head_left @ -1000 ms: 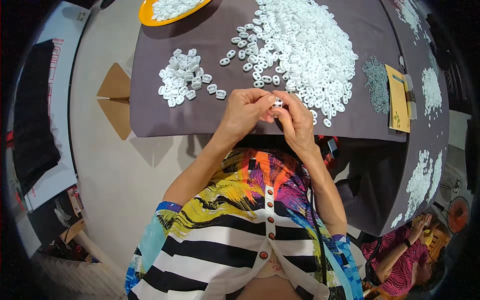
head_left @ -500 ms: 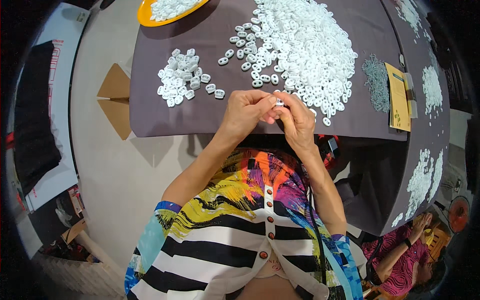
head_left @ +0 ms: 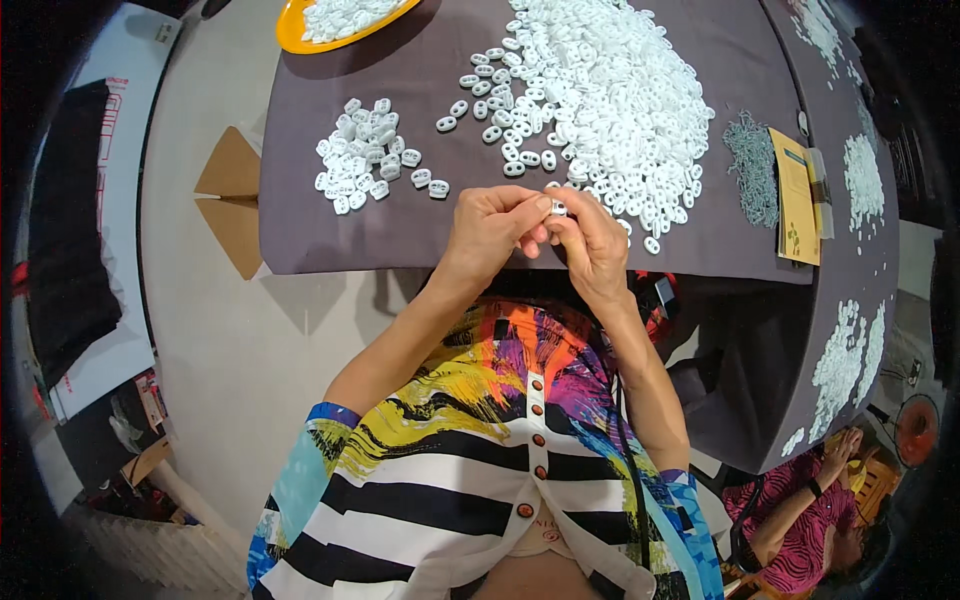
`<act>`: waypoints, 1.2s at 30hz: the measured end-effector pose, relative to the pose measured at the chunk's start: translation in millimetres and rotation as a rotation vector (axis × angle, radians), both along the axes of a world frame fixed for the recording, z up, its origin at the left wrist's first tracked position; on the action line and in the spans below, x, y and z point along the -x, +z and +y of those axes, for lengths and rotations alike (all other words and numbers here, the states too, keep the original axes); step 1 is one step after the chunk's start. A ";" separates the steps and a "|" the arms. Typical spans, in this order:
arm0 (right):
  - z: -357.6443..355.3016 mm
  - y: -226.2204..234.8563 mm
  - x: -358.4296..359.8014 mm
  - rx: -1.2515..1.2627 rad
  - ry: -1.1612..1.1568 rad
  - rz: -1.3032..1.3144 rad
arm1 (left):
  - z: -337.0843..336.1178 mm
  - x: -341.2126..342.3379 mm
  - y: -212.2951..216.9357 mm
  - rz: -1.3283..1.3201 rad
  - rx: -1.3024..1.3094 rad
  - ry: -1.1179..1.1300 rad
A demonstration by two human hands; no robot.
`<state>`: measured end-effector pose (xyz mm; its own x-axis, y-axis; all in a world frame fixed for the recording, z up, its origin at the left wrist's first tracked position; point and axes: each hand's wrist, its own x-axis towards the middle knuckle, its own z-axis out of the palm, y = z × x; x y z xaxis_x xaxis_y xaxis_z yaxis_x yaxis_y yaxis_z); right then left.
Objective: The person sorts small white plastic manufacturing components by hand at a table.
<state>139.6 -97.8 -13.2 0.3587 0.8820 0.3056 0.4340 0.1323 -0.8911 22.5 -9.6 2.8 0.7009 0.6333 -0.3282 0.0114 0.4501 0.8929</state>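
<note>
Pinched between both hands, at the table's front edge, is a small white two-hole plastic piece (head_left: 559, 209). My left hand (head_left: 488, 232) is closed on it from the left, thumb and fingertips together. From the other side, my right hand (head_left: 596, 248) has its thumb and index finger on the same piece, largely covering it. Beyond my hands spreads a big heap of loose white oval two-hole pieces (head_left: 620, 100). A smaller pile of white pieces (head_left: 358, 155) lies to the left, a few of them apart at its right side.
An orange-yellow plate (head_left: 291, 32) of white pieces stands far left. To the right are a tangled grey pile of tiny parts (head_left: 752, 165) and a yellow booklet-like item (head_left: 794, 195). More white piles (head_left: 838, 365) lie further right, where another person (head_left: 790, 520) sits. Cardboard flaps (head_left: 228, 165) show left of the table.
Both hands stay together at the same spot, still gripping the white piece, with only a very slight shift. The piles look the same.
</note>
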 end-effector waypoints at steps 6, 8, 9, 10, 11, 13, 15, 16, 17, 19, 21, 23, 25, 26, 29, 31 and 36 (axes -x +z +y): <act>-3.3 5.8 1.7 -0.032 -0.007 -0.029 | -8.0 3.6 13.2 -0.017 0.066 0.044; -2.9 8.2 1.4 -0.027 0.004 -0.027 | -7.7 4.7 14.8 -0.020 0.077 0.044; -2.4 8.3 1.3 -0.021 0.013 -0.025 | -7.4 5.9 15.0 -0.021 0.089 0.042; -3.5 9.0 -0.6 -0.018 0.006 -0.032 | -6.4 5.5 14.0 -0.027 0.092 0.035; -4.5 8.9 -3.2 -0.016 0.016 -0.073 | -4.9 4.9 11.7 -0.035 0.110 0.002; -3.1 7.9 -6.1 -0.014 0.030 -0.110 | -4.4 4.2 9.6 -0.038 0.126 -0.025; 0.9 6.8 -7.0 -0.041 0.081 -0.018 | -4.4 4.0 9.1 -0.050 0.113 0.015; 1.4 6.3 -6.4 -0.041 0.084 -0.017 | -4.8 4.5 8.6 -0.048 0.112 0.017; 2.1 6.2 -6.1 -0.050 0.076 -0.036 | -5.3 4.8 8.2 -0.053 0.107 0.026; 2.9 6.3 -4.8 -0.058 0.070 -0.056 | -5.7 5.9 9.0 -0.058 0.102 0.037; 2.5 6.9 -3.0 -0.065 0.052 -0.058 | -5.2 7.2 11.4 -0.053 0.141 0.030; 2.6 7.2 -1.0 -0.079 0.052 -0.086 | -4.9 10.4 10.5 -0.067 0.180 0.032; 2.9 8.2 0.2 -0.092 0.048 -0.119 | -5.0 11.0 10.6 -0.084 0.220 0.030; 3.1 8.8 0.8 -0.094 0.040 -0.116 | -5.2 10.5 11.7 -0.081 0.226 0.036; 2.4 9.2 -0.6 -0.094 0.041 -0.113 | -5.0 10.5 13.4 -0.073 0.240 0.029; 3.0 10.1 -1.5 -0.090 0.048 -0.111 | -5.1 10.2 15.6 -0.065 0.250 0.013; 11.4 5.9 -1.9 -0.089 0.083 -0.042 | -0.7 10.8 8.3 -0.071 0.190 0.112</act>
<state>141.5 -86.4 -7.3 0.2710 0.8770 0.3969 0.4546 0.2468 -0.8558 11.7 -10.3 11.1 0.6552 0.6399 -0.4014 -0.1082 0.6054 0.7885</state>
